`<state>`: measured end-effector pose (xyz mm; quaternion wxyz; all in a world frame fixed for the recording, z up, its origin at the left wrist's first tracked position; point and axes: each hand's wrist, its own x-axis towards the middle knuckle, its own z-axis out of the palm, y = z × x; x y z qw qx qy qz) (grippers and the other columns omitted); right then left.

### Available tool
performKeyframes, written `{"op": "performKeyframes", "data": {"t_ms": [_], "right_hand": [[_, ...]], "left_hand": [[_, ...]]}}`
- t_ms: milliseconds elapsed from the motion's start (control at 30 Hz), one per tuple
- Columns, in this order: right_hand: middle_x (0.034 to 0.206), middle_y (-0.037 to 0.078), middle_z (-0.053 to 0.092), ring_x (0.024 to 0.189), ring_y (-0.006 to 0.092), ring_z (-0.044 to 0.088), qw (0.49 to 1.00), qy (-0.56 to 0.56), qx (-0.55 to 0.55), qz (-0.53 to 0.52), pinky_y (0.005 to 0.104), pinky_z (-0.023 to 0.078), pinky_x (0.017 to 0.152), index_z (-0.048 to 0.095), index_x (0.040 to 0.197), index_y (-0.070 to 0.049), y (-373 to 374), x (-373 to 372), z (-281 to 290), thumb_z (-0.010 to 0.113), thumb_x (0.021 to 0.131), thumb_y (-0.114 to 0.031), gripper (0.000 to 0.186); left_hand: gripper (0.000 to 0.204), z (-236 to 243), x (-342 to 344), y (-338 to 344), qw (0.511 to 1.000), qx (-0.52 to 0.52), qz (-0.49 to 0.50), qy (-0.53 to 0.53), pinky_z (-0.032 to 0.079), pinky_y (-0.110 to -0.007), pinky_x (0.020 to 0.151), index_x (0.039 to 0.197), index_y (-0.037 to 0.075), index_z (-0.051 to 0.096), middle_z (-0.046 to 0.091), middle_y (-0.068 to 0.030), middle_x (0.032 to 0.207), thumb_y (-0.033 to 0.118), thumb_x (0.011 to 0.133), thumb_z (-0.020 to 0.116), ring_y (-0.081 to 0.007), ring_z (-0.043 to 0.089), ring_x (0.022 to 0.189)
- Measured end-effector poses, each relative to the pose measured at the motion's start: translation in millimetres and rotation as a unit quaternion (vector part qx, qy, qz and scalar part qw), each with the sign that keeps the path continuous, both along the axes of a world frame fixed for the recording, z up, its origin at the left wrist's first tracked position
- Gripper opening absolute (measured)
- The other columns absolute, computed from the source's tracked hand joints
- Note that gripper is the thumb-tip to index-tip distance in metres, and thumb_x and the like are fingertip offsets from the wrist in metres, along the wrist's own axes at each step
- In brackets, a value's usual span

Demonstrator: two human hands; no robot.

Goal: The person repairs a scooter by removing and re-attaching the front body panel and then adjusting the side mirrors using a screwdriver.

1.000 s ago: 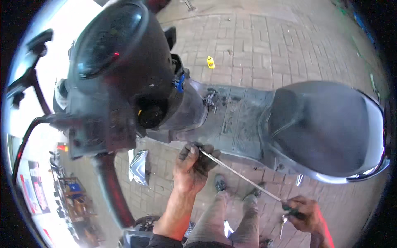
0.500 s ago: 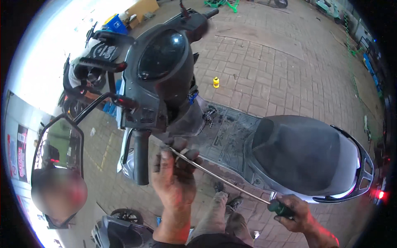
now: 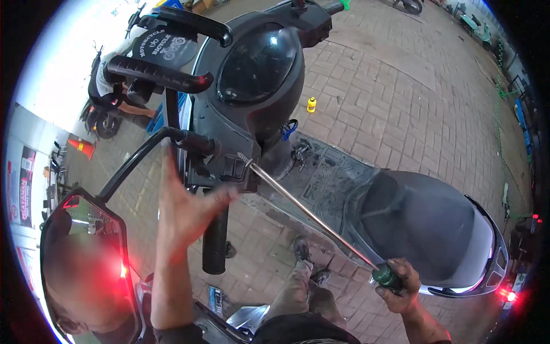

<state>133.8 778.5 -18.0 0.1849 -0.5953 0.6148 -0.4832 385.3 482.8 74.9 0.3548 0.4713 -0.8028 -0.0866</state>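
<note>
My right hand [image 3: 401,284] grips the green handle of a long screwdriver [image 3: 315,218], its shaft slanting up and left. At the tip sits a small threaded screw [image 3: 243,156], in front of the scooter's left switch housing [image 3: 229,172]; whether it touches the housing I cannot tell. My left hand [image 3: 186,203] is open and somewhat blurred, thumb spread, fingers reaching up beside the mirror stem [image 3: 129,157] and the housing. Below the housing hangs the black handlebar grip [image 3: 215,246]. The dark display [image 3: 258,63] lies beyond, on the scooter's front.
The scooter's black seat [image 3: 418,215] and footboard [image 3: 321,178] stretch right. A mirror [image 3: 106,229] juts out at left. On the paving stands a yellow bottle [image 3: 311,105]. Far left, a person [image 3: 117,94] crouches by a motorbike near an orange cone [image 3: 82,147].
My left hand has left the screwdriver shaft and moved up and left, its fingers spreading. The screwdriver's tip has risen to the switch housing, with the screw now showing there.
</note>
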Motion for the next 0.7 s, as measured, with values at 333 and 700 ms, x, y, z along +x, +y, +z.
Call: {"op": "performKeyframes", "data": {"t_ms": [333, 700], "right_hand": [[0.089, 0.019, 0.061, 0.075, 0.0283, 0.061, 1.0, -0.008, 0.0, -0.017, 0.0334, 0.049, 0.063, 0.055, 0.109, 0.003, -17.4, -6.3, 1.7, 0.073, 0.062, -0.006, 0.051], [0.095, 0.013, 0.055, 0.08, 0.0192, 0.053, 0.995, -0.092, 0.03, 0.001, 0.0292, 0.043, 0.072, 0.044, 0.117, 0.007, -19.6, 15.6, -18.0, 0.068, 0.073, -0.016, 0.055]], "left_hand": [[0.084, 7.4, -5.1, -9.1, 0.988, 0.131, -0.071, -0.03, 0.042, -0.036, 0.087, 0.116, 0.001, 0.045, 0.056, -0.0123, 0.106, 0.033, 0.05, 0.086, -0.0252, 0.054, 0.1], [0.065, -13.0, 52.2, -47.5, 0.766, 0.42, -0.29, 0.392, 0.031, -0.032, 0.098, 0.133, 0.0, 0.036, 0.045, -0.0127, 0.131, 0.011, 0.075, 0.062, -0.0206, 0.042, 0.119]]}}
